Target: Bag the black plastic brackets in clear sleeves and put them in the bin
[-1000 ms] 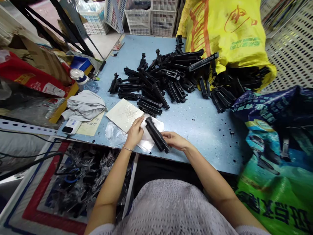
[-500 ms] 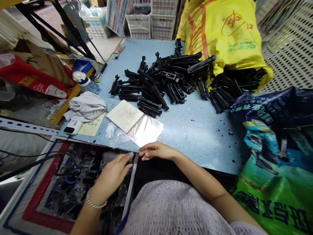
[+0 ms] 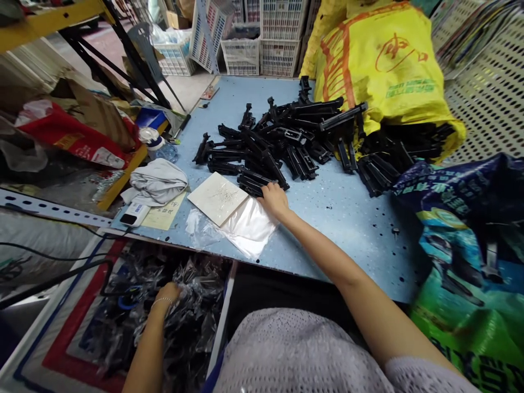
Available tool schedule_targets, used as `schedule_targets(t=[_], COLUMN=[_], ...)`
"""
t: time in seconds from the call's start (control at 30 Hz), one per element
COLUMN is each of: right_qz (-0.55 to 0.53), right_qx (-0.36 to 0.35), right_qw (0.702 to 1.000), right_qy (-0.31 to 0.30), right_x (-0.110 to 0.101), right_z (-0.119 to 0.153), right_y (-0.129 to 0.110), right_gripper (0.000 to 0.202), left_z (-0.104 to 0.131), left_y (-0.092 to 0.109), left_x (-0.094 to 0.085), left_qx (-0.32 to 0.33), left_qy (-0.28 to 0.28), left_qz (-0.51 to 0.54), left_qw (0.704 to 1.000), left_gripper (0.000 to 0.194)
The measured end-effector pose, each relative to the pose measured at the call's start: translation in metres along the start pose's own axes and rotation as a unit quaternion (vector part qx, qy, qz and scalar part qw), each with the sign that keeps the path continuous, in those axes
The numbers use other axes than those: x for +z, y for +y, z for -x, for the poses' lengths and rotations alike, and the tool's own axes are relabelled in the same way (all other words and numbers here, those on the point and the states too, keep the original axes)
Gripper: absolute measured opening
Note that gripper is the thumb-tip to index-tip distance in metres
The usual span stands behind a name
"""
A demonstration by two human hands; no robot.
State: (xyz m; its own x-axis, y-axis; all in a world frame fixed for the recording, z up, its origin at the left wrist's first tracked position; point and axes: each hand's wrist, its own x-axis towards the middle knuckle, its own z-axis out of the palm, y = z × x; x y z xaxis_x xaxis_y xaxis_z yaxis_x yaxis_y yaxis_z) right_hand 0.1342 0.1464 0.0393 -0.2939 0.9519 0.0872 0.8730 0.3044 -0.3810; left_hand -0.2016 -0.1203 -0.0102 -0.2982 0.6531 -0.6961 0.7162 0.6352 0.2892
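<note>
My right hand reaches over the blue tabletop, its fingers bent over the near end of a long black plastic part at the front of the pile. More such black parts lie heaped behind it. My left hand, with a beaded bracelet at the wrist, is down in the bin at lower left among black items in clear plastic bags; its fingers are hidden. Between the pile and the table's front edge sit a square white tile with dark specks and a stack of clear plastic bags.
A yellow sack spills black parts at the back right. Nearer on the right stands a blue and green bag. A grey cloth, a white device and a water bottle are at left. White crates stand behind the table.
My right hand has moved from the table's front edge forward to the black parts. My left hand has dropped away from the edge into the bin. The view has shifted slightly.
</note>
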Motion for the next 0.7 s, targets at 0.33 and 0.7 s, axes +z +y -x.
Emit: schedule_targets(t=[0.33, 0.7], right_qz=[-0.769, -0.493], right_qx=[0.166, 0.152], right_qw=[0.551, 0.856], right_qy=[-0.278, 0.02], right_x=[-0.02, -0.078], right_z=[0.112, 0.144], right_y=[0.05, 0.085], right_gripper=[0.039, 0.037], left_z=[0.018, 0.047], left_y=[0.242, 0.328], left_x=[0.038, 0.098], left_qx=[0.409, 0.475], left_qy=[-0.173, -0.111], left_qz=[0.473, 0.337], left_qw=[0.761, 0.805], left_gripper=[0.072, 0.055])
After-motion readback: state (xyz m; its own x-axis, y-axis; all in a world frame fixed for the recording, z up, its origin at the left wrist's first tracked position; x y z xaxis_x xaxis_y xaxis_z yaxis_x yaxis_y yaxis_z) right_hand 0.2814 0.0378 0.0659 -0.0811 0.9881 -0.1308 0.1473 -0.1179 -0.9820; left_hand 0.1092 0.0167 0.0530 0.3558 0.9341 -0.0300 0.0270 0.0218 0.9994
